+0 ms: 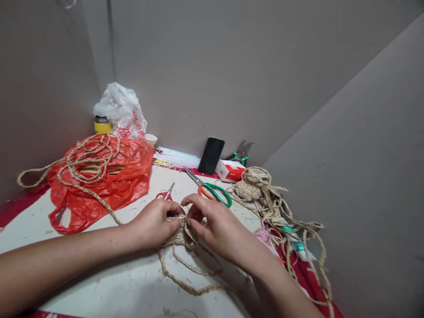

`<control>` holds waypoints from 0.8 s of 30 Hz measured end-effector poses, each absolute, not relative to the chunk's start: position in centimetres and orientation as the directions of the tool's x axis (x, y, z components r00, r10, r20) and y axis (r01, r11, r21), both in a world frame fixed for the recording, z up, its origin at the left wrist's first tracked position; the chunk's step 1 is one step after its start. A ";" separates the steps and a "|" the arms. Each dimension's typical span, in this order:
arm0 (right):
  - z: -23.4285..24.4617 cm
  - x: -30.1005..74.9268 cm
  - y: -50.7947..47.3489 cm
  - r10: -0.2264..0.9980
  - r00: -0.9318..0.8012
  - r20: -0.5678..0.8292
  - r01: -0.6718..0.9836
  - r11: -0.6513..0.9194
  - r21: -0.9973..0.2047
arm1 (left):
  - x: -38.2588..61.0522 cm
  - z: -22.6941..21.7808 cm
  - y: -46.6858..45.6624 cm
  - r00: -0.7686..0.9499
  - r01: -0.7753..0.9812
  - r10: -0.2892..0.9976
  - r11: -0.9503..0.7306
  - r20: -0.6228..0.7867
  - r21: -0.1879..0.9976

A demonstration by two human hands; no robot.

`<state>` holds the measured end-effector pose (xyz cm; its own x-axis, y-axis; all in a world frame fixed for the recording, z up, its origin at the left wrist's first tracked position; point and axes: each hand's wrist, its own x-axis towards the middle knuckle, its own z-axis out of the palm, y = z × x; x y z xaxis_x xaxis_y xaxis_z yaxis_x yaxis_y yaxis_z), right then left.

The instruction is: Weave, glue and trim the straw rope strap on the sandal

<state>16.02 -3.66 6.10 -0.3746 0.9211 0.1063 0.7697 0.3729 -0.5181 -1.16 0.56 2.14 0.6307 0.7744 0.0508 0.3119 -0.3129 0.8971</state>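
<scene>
Pale tabletop [126, 278]; hands [154, 223] fingering ridged, straw-coloured weave [176, 238].

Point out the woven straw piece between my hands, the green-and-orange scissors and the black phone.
Woven straw piece [176, 238]: head view, on its woven side.
Green-and-orange scissors [202, 183]: head view, near where blades meet handles.
Black phone [211, 156]: head view, middle of its dark screen.

Pale board [82, 278] (seemingly over red cloth [23, 210]): red bag [124, 190], small scissors [168, 192].
</scene>
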 end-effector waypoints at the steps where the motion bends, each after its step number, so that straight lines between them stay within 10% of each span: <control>1: 5.9 15.9 -3.7 0.919 -0.376 0.123 0.785 0.386 -0.485 | -1.1 2.1 0.7 0.628 0.300 0.777 -0.293 0.043 0.908; 24: 5.3 15.8 -3.4 0.831 -0.493 0.257 0.764 0.555 -0.328 | -1.4 1.9 1.1 0.646 0.165 0.763 -0.183 0.034 0.969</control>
<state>15.82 -3.43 5.25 -0.4935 0.8310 0.2568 0.7643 0.5552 -0.3278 -1.40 1.09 1.86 0.6459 0.7627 0.0337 0.1653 -0.1829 0.9691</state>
